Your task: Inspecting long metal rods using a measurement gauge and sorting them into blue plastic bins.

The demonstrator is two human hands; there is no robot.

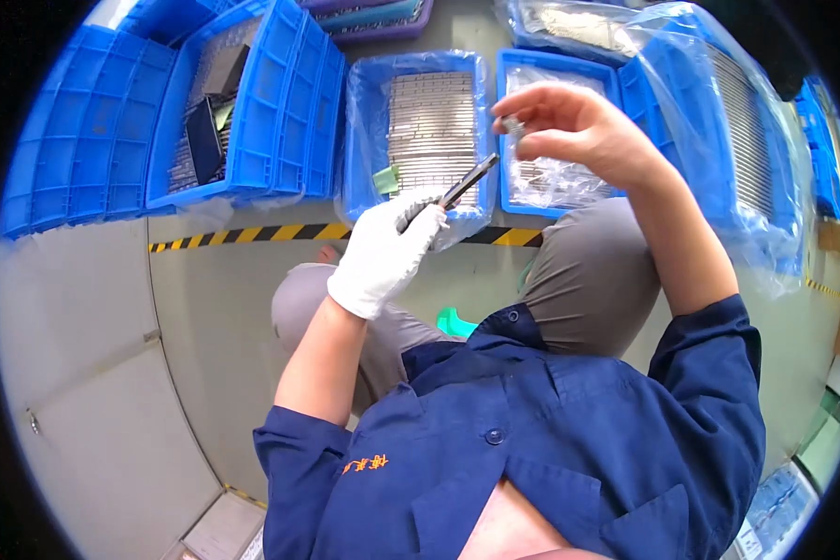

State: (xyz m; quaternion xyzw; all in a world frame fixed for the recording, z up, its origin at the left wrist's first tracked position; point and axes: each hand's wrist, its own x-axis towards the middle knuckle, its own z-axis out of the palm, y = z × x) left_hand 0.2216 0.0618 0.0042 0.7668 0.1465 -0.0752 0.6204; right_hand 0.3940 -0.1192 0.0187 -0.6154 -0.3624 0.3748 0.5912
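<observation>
My left hand (385, 252), in a white glove, is closed round a slim dark metal bar (472, 179) that points up and to the right. Bare and raised to the right, my right hand (590, 138) pinches a small silvery metal piece (512, 125) between thumb and fingers. The piece is too small to name exactly, and it is apart from the bar. Beneath the bar is a lined blue bin (366, 121) with rows of silvery metal parts (429, 112). Under my right hand stands another blue bin (510, 191) holding clear plastic and loose small pieces.
Tall blue crates (294, 103) stand at the left, with dark flat objects on metal parts inside one. At the right, a plastic-draped blue crate (667, 103) holds more rows. A purple bin (383, 30) is at the back. Black-and-yellow floor tape (252, 235) runs before the bins.
</observation>
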